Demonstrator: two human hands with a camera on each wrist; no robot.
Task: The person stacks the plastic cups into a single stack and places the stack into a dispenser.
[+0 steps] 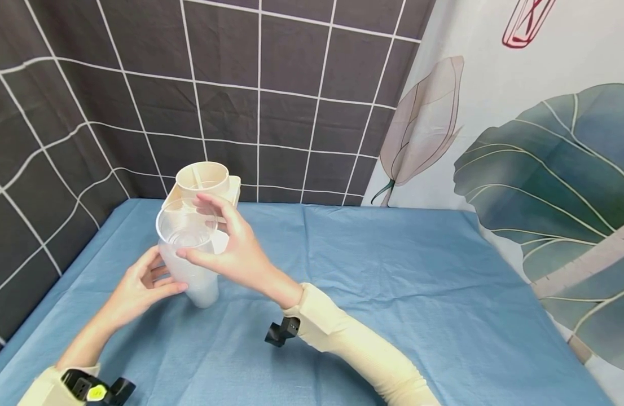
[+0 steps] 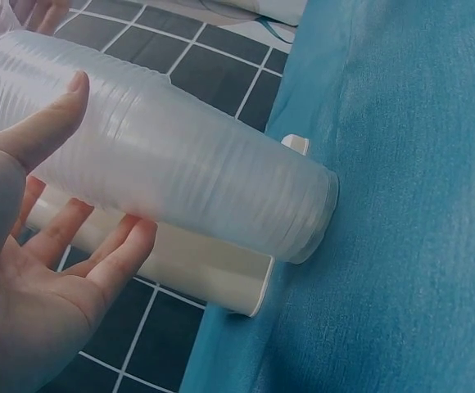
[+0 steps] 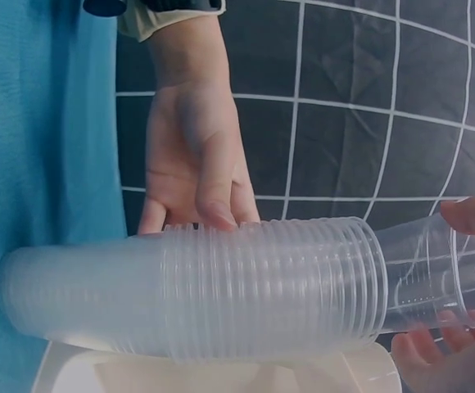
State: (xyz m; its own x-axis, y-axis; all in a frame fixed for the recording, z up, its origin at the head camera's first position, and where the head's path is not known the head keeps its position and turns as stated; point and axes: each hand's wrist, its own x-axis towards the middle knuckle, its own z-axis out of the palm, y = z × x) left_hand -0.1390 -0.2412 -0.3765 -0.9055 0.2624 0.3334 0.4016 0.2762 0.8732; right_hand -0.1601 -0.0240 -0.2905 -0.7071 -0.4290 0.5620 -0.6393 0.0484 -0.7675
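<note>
A tall stack of clear plastic cups (image 1: pixel 199 285) stands upright on the blue cloth, its rims ribbed along the upper half in the right wrist view. My left hand (image 1: pixel 139 285) grips the side of the stack (image 2: pixel 196 164), thumb on one side and fingers on the other. With thumb and fingers spread round its rim, my right hand (image 1: pixel 243 248) holds the topmost cup (image 3: pixel 418 278). That cup is partly drawn out of the stack, its lower end still inside. Just behind stands a cream plastic holder (image 1: pixel 202 176) with a round open top, partly hidden by the cups and right hand.
Blue cloth (image 1: pixel 373 276) covers the table. A dark curtain with white grid lines (image 1: pixel 286 113) hangs behind and to the left. On the right hangs a white curtain with large leaf prints (image 1: pixel 556 158). Both wrists carry small black cameras.
</note>
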